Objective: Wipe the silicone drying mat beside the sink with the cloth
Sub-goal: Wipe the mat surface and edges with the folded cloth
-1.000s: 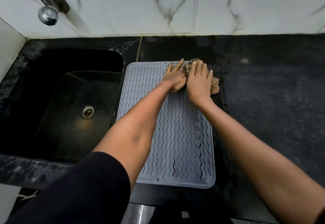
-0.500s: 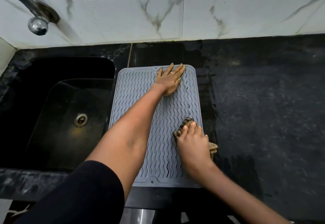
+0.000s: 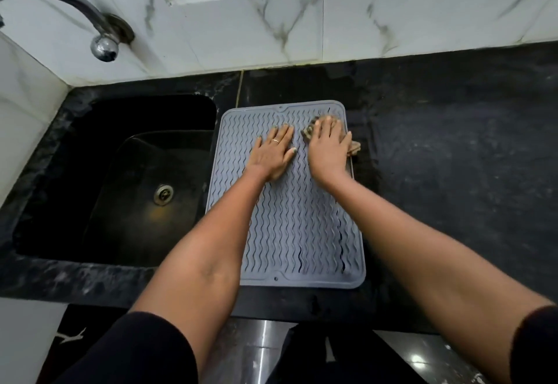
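A grey silicone drying mat with wavy ridges lies on the black counter, right of the sink. My left hand rests flat on the mat's far middle, fingers spread, a ring on one finger. My right hand presses a brownish cloth onto the mat's far right corner. Most of the cloth is hidden under the palm; bits show past the fingertips and over the mat's right edge.
A black sink with a metal drain lies to the left. A chrome tap comes out of the marble wall. The black counter stretches to the right. The counter's front edge runs below the mat.
My right hand has pushed the cloth from the mat's near right part back up to the far right corner. My left hand stays flat near the far end.
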A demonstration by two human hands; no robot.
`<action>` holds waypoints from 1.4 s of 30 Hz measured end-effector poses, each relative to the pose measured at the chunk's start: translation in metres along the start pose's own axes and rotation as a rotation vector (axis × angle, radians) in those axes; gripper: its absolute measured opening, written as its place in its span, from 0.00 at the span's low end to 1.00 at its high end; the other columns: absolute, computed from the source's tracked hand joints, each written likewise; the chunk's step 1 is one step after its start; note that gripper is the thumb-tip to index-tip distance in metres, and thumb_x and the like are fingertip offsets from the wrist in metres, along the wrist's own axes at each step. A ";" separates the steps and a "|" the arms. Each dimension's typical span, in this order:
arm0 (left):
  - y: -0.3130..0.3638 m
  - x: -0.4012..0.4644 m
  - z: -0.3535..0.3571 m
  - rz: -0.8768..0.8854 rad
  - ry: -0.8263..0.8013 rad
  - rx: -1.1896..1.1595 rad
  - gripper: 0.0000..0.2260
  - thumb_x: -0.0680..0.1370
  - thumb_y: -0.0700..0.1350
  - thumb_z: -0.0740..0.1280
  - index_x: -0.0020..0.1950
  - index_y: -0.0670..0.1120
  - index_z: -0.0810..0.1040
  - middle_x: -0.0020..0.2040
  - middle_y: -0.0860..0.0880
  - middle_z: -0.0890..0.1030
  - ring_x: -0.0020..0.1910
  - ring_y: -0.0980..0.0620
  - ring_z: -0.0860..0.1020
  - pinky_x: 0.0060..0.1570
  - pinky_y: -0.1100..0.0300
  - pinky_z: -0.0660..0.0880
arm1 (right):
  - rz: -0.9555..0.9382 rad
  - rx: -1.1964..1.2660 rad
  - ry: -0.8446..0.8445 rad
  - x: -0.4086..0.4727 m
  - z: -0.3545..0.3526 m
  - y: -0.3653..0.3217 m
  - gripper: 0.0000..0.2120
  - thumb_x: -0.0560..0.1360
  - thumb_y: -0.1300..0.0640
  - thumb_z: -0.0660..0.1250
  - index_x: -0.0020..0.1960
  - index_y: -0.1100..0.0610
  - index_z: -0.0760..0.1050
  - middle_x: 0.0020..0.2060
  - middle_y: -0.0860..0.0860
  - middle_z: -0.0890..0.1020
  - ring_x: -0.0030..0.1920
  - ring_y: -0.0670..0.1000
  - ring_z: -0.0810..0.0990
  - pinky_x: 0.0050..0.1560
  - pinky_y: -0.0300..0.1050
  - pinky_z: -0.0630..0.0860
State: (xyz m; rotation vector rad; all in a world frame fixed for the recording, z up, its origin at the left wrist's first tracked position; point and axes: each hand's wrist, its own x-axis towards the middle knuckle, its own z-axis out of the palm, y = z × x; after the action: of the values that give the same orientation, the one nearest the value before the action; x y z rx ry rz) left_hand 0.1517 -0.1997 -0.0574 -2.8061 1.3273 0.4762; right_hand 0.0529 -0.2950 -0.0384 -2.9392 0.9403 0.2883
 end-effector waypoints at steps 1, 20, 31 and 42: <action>-0.001 -0.001 0.000 -0.002 -0.012 0.010 0.26 0.83 0.55 0.46 0.79 0.49 0.44 0.80 0.50 0.46 0.79 0.48 0.46 0.76 0.46 0.46 | -0.006 -0.038 0.000 -0.016 0.005 -0.002 0.28 0.80 0.63 0.53 0.76 0.64 0.46 0.75 0.65 0.50 0.75 0.66 0.50 0.70 0.68 0.55; -0.001 -0.037 0.008 -0.030 -0.014 0.005 0.27 0.83 0.56 0.47 0.79 0.49 0.43 0.80 0.49 0.45 0.79 0.49 0.44 0.76 0.48 0.45 | -0.015 0.329 -0.013 -0.011 -0.059 0.000 0.20 0.76 0.65 0.60 0.68 0.60 0.68 0.69 0.60 0.68 0.69 0.62 0.64 0.65 0.61 0.66; -0.003 -0.049 0.017 -0.023 -0.007 -0.058 0.27 0.83 0.56 0.45 0.79 0.50 0.40 0.80 0.49 0.42 0.78 0.49 0.41 0.76 0.47 0.42 | -0.119 -0.023 -0.159 -0.182 0.022 -0.010 0.30 0.78 0.66 0.57 0.75 0.66 0.47 0.74 0.69 0.53 0.70 0.71 0.57 0.63 0.66 0.69; 0.000 -0.068 0.030 -0.040 0.060 -0.078 0.26 0.83 0.56 0.44 0.78 0.50 0.40 0.80 0.48 0.43 0.78 0.48 0.42 0.76 0.48 0.41 | -0.023 0.410 0.014 -0.056 -0.055 0.015 0.20 0.75 0.67 0.59 0.65 0.54 0.73 0.65 0.56 0.72 0.64 0.59 0.70 0.63 0.59 0.70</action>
State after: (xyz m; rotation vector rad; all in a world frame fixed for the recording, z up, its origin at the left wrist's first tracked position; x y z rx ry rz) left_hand 0.1032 -0.1440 -0.0674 -2.9265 1.2879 0.4555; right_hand 0.0083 -0.2804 0.0266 -2.5764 0.8476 0.0624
